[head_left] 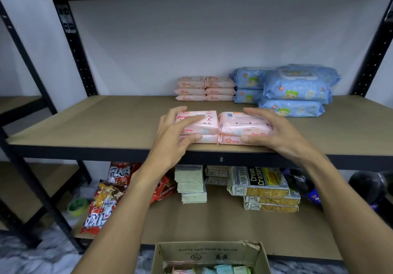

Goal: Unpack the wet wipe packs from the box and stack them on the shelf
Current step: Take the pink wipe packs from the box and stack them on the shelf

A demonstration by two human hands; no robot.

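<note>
Black metal rack [74,46], perforated uprights, matte. Its middle shelf [95,120] is a flat tan fibreboard deck with a dark steel front rail and spans the frame centre.

Brown corrugated cardboard box [212,252] at bottom centre, flaps open, one corner torn. Soft packs in the box [221,269] show pink, blue and green tops, partly cut off by the frame edge.

Blue wipe packs [295,88], right of centre toward the back of the shelf: puffy glossy film, cartoon print, stacked. The top one has a hard flip lid.

Front pink packs [234,126] sit at the front edge of the shelf, frame centre. They form two stacks touching side by side, each two high. Pale pink shiny film, pillow-shaped, crimped ends, with a barcode on the top right pack.

Left grip [176,137] holds the left stack, fingers lying over the top and thumb pressed on the front of the lower pack. Right grip [274,133] holds the right stack, fingers curved over the far side and thumb on the front. Bare forearms rise from the bottom of the frame.

Back pink packs [205,88] stand behind at the wall, two columns, several high, just left of the blue ones.

Lower shelf: cream cracker packs [261,182], rectangular with printed wrap, stacked at the right. Pale green slabs [191,186] are stacked at the centre. Red glossy snack bags [102,205] lie at lower left.
</note>
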